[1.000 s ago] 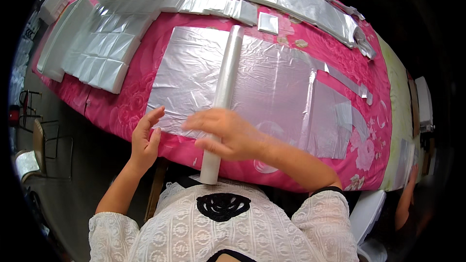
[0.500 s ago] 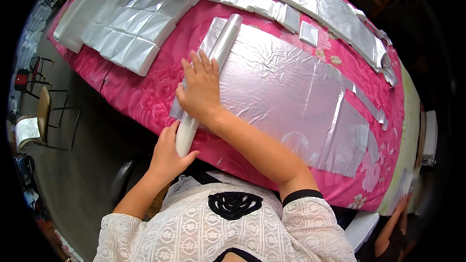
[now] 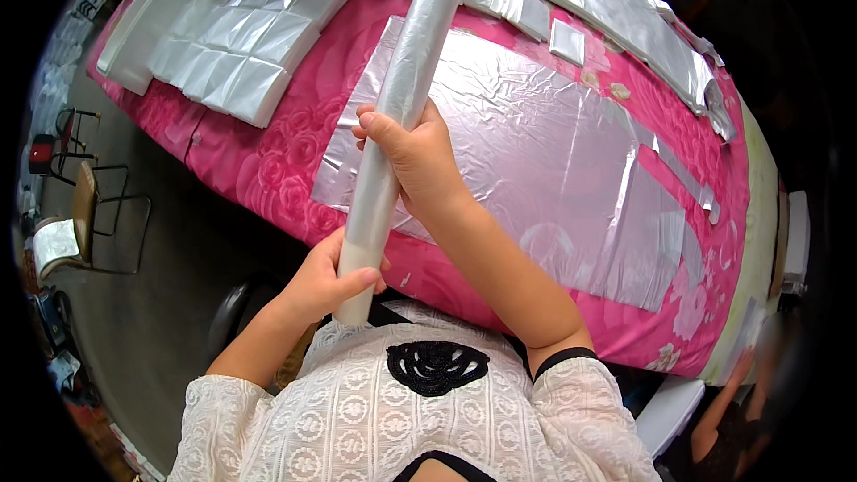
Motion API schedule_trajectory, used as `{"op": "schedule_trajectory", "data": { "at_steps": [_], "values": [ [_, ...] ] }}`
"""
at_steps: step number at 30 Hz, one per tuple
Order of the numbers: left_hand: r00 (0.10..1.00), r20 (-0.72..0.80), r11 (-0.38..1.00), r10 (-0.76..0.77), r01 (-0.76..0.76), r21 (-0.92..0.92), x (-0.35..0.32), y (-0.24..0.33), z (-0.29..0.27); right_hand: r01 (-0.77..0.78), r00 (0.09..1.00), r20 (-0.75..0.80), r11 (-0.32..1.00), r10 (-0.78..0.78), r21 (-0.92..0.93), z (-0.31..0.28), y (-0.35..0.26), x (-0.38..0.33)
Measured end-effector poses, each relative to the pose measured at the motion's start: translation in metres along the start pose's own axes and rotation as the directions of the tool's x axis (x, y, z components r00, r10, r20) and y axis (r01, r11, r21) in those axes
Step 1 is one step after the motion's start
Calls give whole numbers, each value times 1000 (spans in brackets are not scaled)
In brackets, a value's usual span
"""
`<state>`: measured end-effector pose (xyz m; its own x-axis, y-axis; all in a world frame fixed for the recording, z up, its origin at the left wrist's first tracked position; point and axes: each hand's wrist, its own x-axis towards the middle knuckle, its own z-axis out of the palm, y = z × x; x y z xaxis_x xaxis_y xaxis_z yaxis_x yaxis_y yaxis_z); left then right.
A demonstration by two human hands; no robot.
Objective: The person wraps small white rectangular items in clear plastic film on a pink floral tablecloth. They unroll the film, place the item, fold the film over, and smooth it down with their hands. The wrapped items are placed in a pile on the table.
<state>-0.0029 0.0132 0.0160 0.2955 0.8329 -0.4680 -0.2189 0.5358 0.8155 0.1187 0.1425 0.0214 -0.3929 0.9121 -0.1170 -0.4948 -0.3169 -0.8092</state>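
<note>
The left hand [image 3: 326, 284] and right hand [image 3: 421, 161] have fingers curled around the film roll [image 3: 364, 205]. If either grip loosens, the roll could slip, creasing the plastic sheet [image 3: 527, 152].

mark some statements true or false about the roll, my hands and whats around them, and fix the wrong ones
1. The left hand grips the pale roll near its lower end. True.
2. The right hand is empty. False: it holds the same roll, farther up.
3. The tablecloth is plain blue. False: it is pink with a flower pattern.
4. Silvery sheets lie flat on the tablecloth. True.
5. A tan-backed chair stands left of the table. True.
</note>
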Motion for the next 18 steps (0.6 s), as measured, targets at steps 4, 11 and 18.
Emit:
{"op": "schedule_trajectory", "data": {
  "at_steps": [4,11,18],
  "values": [
    [956,294,950,-13,103,-294,5,8,3,-26,999,24,980,21,198,-2,-15,-11],
    [996,53,998,-68,68,10,15,7,30,-46,994,-96,999,44,-19,-18,-21,-19],
    [941,296,916,-166,258,-308,18,0,27,-108,989,-86,985,120,135,-26,-13,-30]
  ]
}}
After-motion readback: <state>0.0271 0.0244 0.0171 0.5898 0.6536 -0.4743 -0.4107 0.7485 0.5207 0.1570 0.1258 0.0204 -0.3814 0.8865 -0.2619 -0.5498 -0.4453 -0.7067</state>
